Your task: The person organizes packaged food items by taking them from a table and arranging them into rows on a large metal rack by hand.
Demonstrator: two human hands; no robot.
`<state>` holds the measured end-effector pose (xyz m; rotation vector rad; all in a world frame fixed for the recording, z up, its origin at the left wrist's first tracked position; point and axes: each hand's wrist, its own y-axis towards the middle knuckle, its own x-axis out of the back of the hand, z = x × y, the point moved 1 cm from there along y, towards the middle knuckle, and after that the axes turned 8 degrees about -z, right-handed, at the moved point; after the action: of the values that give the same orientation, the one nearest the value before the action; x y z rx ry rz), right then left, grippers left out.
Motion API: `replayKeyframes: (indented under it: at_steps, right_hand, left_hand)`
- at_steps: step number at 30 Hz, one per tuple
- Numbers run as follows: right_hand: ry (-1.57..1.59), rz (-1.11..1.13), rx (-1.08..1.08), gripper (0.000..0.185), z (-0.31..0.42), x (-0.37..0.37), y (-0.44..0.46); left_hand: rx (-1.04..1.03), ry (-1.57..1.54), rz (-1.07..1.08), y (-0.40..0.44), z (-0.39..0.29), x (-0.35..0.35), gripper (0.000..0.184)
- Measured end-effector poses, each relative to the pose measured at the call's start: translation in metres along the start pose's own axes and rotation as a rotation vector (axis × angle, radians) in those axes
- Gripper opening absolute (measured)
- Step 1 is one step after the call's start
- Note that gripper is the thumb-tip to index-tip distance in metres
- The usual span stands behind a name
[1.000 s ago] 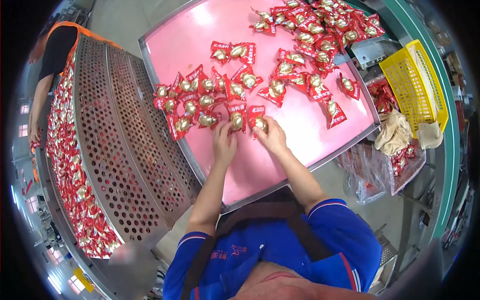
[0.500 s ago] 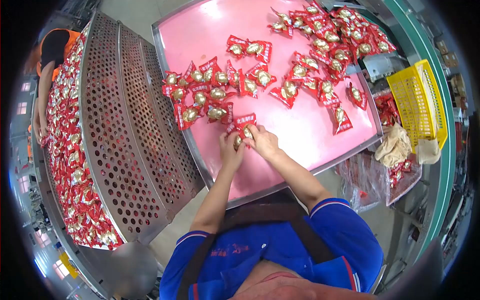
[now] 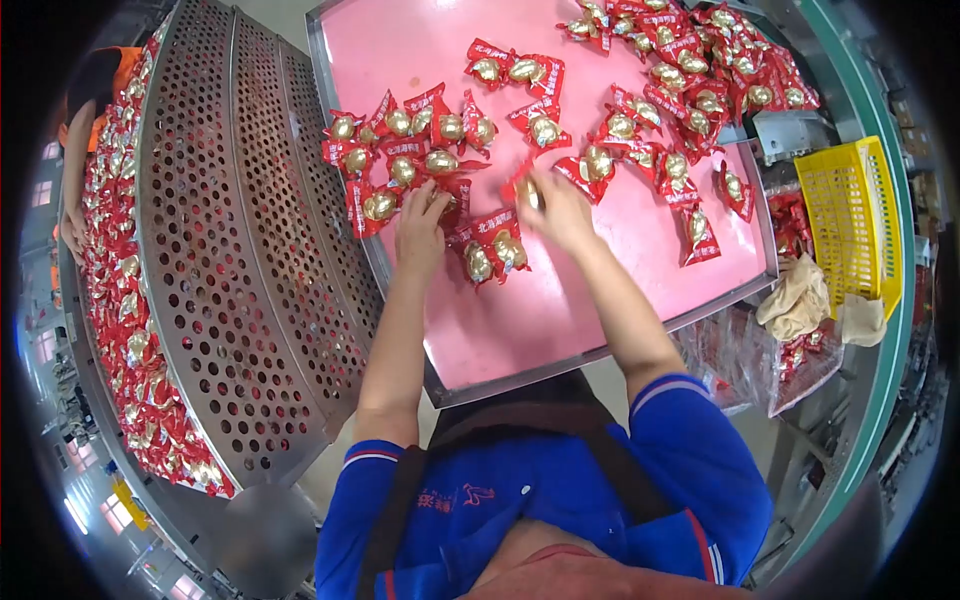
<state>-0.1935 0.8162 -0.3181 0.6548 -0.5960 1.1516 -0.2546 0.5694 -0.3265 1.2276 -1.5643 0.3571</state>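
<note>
Red packets with gold egg-shaped middles lie scattered on a pink-topped table [image 3: 480,350]. My left hand [image 3: 421,228] is at the near edge of the left cluster, its fingers curled over an egg packet [image 3: 453,203] that they partly hide. Over the table's middle, my right hand [image 3: 562,212], slightly blurred, grips another egg packet [image 3: 528,192] between thumb and fingers. Between and below the hands lies a pair of egg packets [image 3: 494,250] side by side. A further pair [image 3: 517,72] lies beyond them, and a single packet [image 3: 541,127] is just past my right hand.
A raised metal rim [image 3: 600,352] borders the table. A perforated metal panel [image 3: 235,330] stands left, beside a mass of packets [image 3: 125,330] that another person's hand [image 3: 75,232] touches. More packets heap [image 3: 700,65] at the far right. A yellow basket [image 3: 850,225] and cloth [image 3: 797,300] are right.
My hands have parted from the near pair of packets, which now lies on the table. The left moved up-left to a packet; the right moved up-right and took one up.
</note>
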Motion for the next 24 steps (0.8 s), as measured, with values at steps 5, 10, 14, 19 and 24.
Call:
replayKeyframes:
  at_steps: [5, 10, 14, 19, 24]
  right_hand:
    - [-0.100, 0.349, -0.054, 0.058, -0.028, 0.016, -0.048]
    - [-0.597, 0.059, 0.233, 0.037, -0.082, 0.050, 0.032]
    - [-0.430, 0.146, -0.034, 0.025, -0.079, 0.053, 0.026]
    - [-0.198, 0.162, -0.183, 0.029, -0.054, 0.024, -0.039]
    - [0.059, 0.144, -0.075, 0.027, -0.075, 0.023, -0.038]
  left_hand:
    - [0.028, 0.090, 0.116, 0.015, 0.014, -0.028, 0.061]
    - [0.155, -0.042, 0.149, 0.006, 0.032, -0.018, 0.056]
    - [0.359, -0.159, -0.013, -0.023, 0.005, 0.026, 0.053]
    - [0.367, -0.128, 0.169, -0.096, -0.027, 0.017, 0.048]
    - [0.437, -0.134, 0.240, -0.089, -0.029, 0.021, 0.045]
